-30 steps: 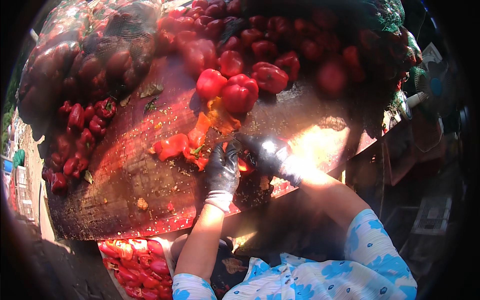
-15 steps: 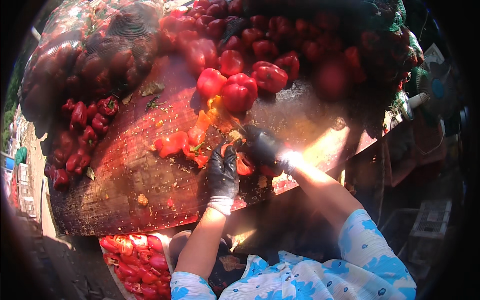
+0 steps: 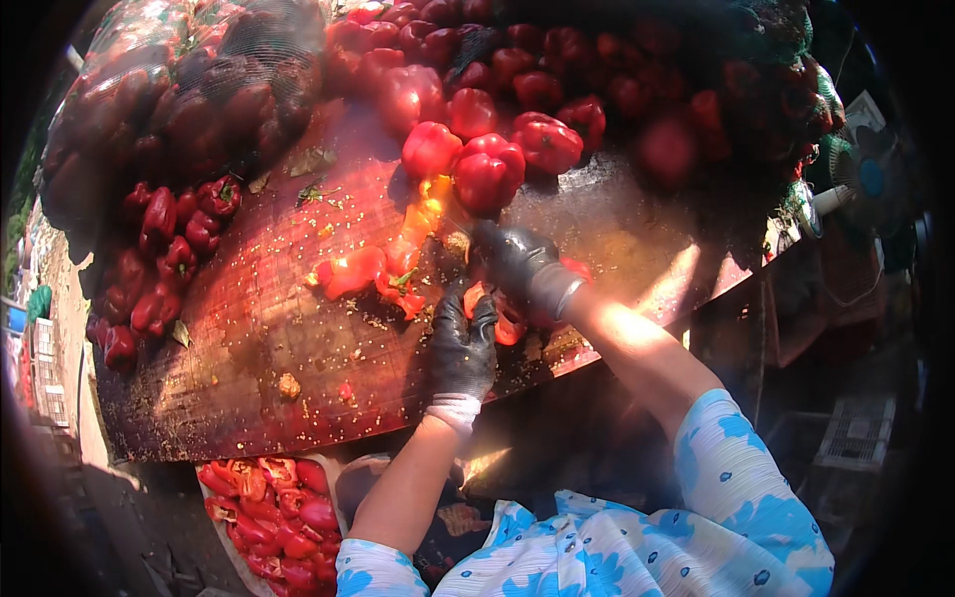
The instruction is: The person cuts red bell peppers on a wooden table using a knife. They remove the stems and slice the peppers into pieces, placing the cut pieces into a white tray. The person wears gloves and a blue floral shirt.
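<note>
My left hand [image 3: 464,343], in a black glove with a white cuff, is closed on a red bell pepper piece [image 3: 475,297]. Close beside it my right hand [image 3: 522,264], gloved the same way, has its fingers curled; what they grip is hidden. Red flesh shows beneath both hands. To their left lie cut pepper pieces [image 3: 353,273] in red and orange, one with a bit of green stem. Just beyond my fingers sit whole red bell peppers [image 3: 488,172], touching one another.
Seeds and scraps litter the stained wooden table [image 3: 249,348]. Whole peppers heap up along its far side, between net sacks [image 3: 189,109] of peppers. Smaller peppers [image 3: 177,259] lie at the left. A crate of cut peppers [image 3: 274,517] stands below the near edge. A fan [image 3: 865,179] is at the right.
The pepper piece in my left hand has shifted slightly, and both hands have moved a little to the right. The view has also shifted slightly. The loose pieces and whole peppers stay in place.
</note>
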A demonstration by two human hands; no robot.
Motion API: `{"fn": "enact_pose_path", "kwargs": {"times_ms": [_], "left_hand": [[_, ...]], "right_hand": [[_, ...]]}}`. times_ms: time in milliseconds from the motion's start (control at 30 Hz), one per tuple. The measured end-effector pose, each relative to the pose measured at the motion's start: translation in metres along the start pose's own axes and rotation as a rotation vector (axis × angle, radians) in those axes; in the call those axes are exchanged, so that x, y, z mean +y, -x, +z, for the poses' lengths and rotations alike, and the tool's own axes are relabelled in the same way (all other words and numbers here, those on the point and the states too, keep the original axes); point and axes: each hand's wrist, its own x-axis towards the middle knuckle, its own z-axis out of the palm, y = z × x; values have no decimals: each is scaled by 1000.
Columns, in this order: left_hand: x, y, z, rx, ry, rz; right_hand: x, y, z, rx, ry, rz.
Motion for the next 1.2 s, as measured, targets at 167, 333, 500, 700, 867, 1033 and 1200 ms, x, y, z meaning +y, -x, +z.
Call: {"fn": "enact_pose_path", "kwargs": {"times_ms": [167,333,500,700,867,1033,1200], "left_hand": [[8,-2,-8,-35,147,-192],[-28,-13,-6,-4,24,-149],[-32,-22,6,-22,118,-185],[-23,-13,-20,2,392,-282],[-3,1,-67,199,340,-130],[30,96,-214,568,338,82],[25,237,-376,1053,-364,269]], "right_hand": [[35,7,15,181,-166,-236],[54,50,-2,317,-631,-294],[156,123,-66,547,-1150,130],[162,193,-53,571,-1585,362],[166,184,-30,239,-1300,104],[136,182,-18,132,-1219,83],[74,185,3,71,-1314,180]]}}
